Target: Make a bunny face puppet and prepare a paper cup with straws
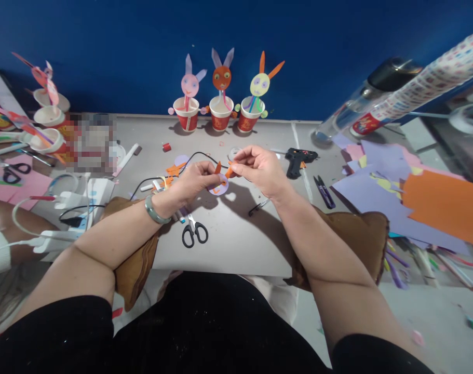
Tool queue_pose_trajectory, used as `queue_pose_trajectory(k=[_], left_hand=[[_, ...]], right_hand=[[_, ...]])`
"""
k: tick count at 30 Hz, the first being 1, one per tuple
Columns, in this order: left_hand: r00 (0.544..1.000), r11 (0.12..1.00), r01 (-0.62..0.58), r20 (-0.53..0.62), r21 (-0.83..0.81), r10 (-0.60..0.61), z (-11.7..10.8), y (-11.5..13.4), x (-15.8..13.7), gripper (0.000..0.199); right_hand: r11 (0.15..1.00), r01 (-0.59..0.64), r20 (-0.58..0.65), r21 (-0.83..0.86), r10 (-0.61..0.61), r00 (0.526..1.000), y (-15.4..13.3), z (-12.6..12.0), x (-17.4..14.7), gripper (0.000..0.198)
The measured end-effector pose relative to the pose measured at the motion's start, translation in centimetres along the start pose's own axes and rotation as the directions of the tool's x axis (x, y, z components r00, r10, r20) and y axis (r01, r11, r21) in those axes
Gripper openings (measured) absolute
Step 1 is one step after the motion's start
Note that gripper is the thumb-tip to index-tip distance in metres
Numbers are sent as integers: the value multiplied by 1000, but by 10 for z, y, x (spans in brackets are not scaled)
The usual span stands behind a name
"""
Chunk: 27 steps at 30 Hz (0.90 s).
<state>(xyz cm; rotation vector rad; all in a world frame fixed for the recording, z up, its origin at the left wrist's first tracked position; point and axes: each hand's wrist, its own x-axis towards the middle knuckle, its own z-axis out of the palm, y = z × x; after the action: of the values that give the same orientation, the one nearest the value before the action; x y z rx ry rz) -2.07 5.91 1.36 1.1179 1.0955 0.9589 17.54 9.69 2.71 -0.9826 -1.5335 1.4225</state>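
Observation:
Between my hands, over the middle of the table, is a round lilac paper bunny face [219, 188] with orange paper ears. My left hand [199, 182], with a bangle at the wrist, pinches the face at its edge beside one upright ear. My right hand [259, 169] has thumb and fingertips closed on the other orange paper ear [230, 169], which touches or nearly touches the disc; I cannot tell if they are joined. Below lie black-handled scissors [194, 232]. Orange paper scraps [176, 169] and markers [157, 185] sit left of my left hand.
Three paper cups with bunny heads [221, 113] stand along the blue wall. A black glue gun [298, 161] and thread snips [324, 192] lie to the right, near coloured paper sheets [438, 200] and a clear bottle [343, 114]. Left are a power strip [98, 195] and another person's arm [20, 228].

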Motion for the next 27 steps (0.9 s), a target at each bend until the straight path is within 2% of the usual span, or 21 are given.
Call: queue_pose_trajectory(k=[14,27], left_hand=[[1000,1000,9,14,-16,-9,1,4,-1,27],[1000,998,14,5,-64,-14,2,3,-1,27]], right_hand=[[999,23,-46,-29,-25,999,0,2,0,30],[999,42,-16,-4,-42,999,2,3,-1,28]])
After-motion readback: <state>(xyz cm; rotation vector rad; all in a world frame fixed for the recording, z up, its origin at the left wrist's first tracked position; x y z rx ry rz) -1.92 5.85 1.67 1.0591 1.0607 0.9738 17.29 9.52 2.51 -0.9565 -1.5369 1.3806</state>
